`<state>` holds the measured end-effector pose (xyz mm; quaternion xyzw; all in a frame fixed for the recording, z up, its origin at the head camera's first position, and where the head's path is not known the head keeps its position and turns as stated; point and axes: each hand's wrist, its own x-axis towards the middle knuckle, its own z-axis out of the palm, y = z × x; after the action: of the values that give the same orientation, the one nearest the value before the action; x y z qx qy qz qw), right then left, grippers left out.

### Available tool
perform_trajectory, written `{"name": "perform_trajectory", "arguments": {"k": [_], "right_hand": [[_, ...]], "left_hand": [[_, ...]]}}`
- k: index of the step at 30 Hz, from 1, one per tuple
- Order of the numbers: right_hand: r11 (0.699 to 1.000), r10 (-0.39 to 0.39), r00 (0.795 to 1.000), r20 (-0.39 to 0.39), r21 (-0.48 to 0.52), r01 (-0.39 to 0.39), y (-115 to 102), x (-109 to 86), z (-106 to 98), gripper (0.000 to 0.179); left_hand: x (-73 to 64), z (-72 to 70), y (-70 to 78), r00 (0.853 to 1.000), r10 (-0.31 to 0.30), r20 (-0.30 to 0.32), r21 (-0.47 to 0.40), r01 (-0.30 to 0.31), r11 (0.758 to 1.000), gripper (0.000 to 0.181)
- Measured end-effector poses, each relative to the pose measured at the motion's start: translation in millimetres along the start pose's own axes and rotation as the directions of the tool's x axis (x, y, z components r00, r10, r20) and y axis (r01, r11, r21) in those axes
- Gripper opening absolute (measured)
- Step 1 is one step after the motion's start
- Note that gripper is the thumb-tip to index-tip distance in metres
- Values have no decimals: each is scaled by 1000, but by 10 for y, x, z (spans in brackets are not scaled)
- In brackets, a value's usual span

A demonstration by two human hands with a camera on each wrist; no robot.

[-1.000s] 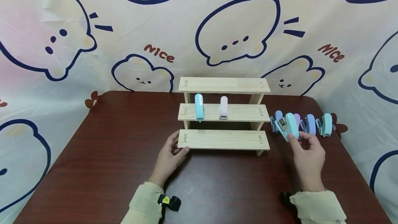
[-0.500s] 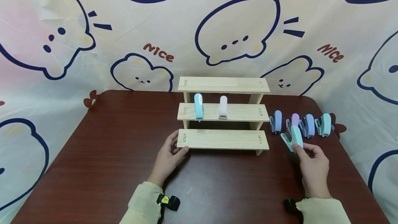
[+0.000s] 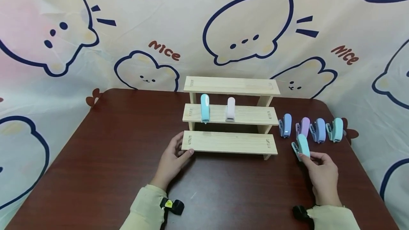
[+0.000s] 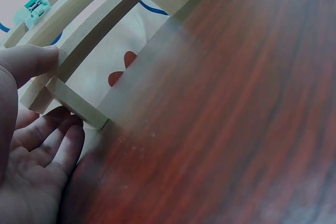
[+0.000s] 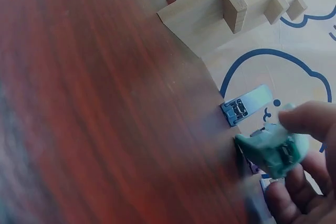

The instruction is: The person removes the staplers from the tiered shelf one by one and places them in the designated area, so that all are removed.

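Pinching teal stapler (image 3: pixel 303 145) with right hand (image 3: pixel 323 176), just in front of purple stapler (image 3: pixel 305 125), right of wooden rack (image 3: pixel 230 142); gripping its left front corner with left hand (image 3: pixel 170 160); best to brace without tugging, guide teal stapler clear of purple stapler.

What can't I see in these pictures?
Head view: some fingertips of the left hand, behind the bottom shelf.
Head view: any writing on the yellow tag, too small.
Right wrist view: most of the purple stapler, behind the held turquoise stapler.
Right wrist view: part of the right hand, cut off by the edge.
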<state>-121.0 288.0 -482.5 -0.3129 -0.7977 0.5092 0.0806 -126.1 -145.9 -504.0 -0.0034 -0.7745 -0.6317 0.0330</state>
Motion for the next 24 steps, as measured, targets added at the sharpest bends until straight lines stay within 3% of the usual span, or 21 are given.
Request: {"name": "perform_trajectory", "arguments": {"k": [10,24], "right_hand": [[978,-82,989,122,-183,104,13,-23,-21,57],[963,-149,984,100,-213,167,51,-3,4,53]], "left_hand": [[-5,-2,22,1000,-2,2,-2,2,1000,73],[9,5,26,1000,-8,3,16,8,1000,73]]}}
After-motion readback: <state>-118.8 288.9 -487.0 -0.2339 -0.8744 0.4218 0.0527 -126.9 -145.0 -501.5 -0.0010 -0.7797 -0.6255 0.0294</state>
